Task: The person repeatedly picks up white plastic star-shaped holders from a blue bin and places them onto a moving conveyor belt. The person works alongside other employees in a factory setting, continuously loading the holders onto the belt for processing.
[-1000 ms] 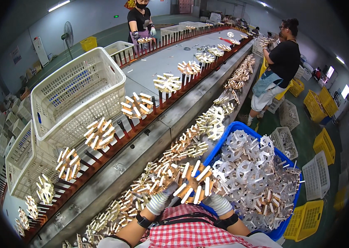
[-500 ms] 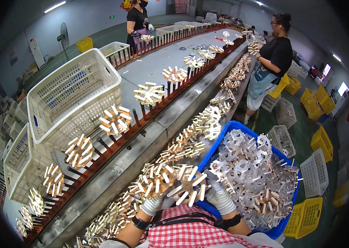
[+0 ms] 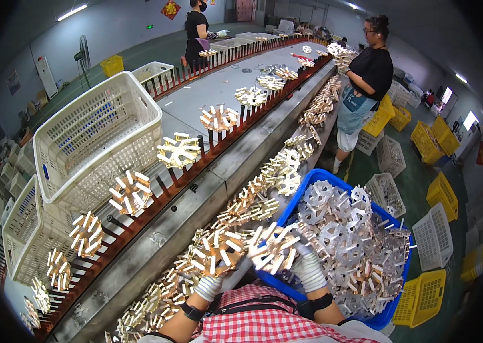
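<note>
In my gloved left hand [image 3: 209,284] is a copper-coloured metal disc with white rods [image 3: 218,251], low over the heap; the fingers are mostly hidden beneath it. My gloved right hand [image 3: 308,267] grips the edge of a pale gold disc with white rods [image 3: 273,249], raised and tilted just right of the first. Under and beyond my left hand, many similar discs [image 3: 247,212] lie along the ledge. Right of my right hand, a blue tub [image 3: 319,174] is heaped with grey metal discs [image 3: 338,237], some bearing white rods.
A line of posts [image 3: 210,143] carries rodded discs [image 3: 130,192] past a metal rail [image 3: 158,237]. White crates [image 3: 104,137] stand beyond it. A co-worker [image 3: 367,80] stands ahead at right, another person [image 3: 197,34] across the line. Yellow crates [image 3: 421,300] sit on the floor at right.
My right hand has lifted and tilted its disc, whose top has turned. The discs on the posts have shifted toward the lower left. The co-worker at right has raised a bundle of rodded discs.
</note>
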`<action>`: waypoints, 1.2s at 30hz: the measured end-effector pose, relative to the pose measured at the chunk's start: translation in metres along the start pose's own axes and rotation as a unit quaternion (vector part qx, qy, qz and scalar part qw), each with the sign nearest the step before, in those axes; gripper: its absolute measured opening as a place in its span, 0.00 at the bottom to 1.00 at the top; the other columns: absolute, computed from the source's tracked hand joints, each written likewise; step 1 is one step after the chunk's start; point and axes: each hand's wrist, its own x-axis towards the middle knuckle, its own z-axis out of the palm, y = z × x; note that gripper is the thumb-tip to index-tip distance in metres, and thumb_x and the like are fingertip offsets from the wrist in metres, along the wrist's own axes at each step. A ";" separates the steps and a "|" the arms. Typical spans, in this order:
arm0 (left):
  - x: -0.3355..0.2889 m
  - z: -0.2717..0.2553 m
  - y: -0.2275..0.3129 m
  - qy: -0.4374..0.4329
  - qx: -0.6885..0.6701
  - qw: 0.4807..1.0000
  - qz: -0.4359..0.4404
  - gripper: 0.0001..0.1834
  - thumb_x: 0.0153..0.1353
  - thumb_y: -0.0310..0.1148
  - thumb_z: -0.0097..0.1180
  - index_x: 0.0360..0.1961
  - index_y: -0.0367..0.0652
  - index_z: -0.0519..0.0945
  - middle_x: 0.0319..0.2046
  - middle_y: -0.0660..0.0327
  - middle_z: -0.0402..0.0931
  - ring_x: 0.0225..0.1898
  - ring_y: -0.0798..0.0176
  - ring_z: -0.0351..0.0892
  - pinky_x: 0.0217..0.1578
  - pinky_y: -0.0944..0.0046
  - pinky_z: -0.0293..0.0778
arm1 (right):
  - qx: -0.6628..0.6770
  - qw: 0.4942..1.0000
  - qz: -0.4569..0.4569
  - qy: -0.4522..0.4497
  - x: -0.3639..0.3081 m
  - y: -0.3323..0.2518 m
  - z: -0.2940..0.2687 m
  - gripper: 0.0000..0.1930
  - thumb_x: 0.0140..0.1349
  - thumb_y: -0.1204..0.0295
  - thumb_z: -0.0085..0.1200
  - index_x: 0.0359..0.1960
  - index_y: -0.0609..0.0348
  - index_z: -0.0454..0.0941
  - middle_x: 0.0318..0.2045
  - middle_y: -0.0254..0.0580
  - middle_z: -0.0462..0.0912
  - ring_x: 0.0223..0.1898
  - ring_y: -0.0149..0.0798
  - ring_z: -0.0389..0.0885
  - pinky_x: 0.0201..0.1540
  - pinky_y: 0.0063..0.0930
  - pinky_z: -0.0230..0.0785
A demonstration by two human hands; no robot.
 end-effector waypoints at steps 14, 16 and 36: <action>0.090 0.023 0.062 0.016 -0.022 0.997 0.076 0.31 0.74 0.57 0.30 0.41 0.41 0.78 0.34 0.58 0.77 0.36 0.58 0.76 0.42 0.59 0.72 | -0.931 0.212 -0.188 0.228 0.150 -0.073 -0.254 0.28 0.57 0.74 0.57 0.61 0.59 0.68 0.23 0.34 0.77 0.22 0.37 0.80 0.26 0.38 0.73; 0.101 0.022 0.075 0.005 -0.048 0.999 0.021 0.31 0.74 0.57 0.31 0.41 0.41 0.77 0.35 0.58 0.78 0.38 0.57 0.76 0.44 0.58 0.72 | -0.929 0.119 -0.241 0.254 0.167 -0.067 -0.251 0.20 0.55 0.66 0.57 0.49 0.59 0.74 0.20 0.32 0.75 0.21 0.35 0.79 0.22 0.37 0.69; 0.222 0.089 0.025 -0.021 -0.300 0.951 -0.075 0.17 0.70 0.45 0.47 0.35 0.43 0.78 0.37 0.62 0.77 0.41 0.63 0.74 0.48 0.61 0.69 | -0.589 0.781 0.097 0.186 0.118 -0.100 -0.249 0.17 0.71 0.59 0.41 0.50 0.53 0.77 0.47 0.50 0.80 0.50 0.47 0.77 0.51 0.38 0.70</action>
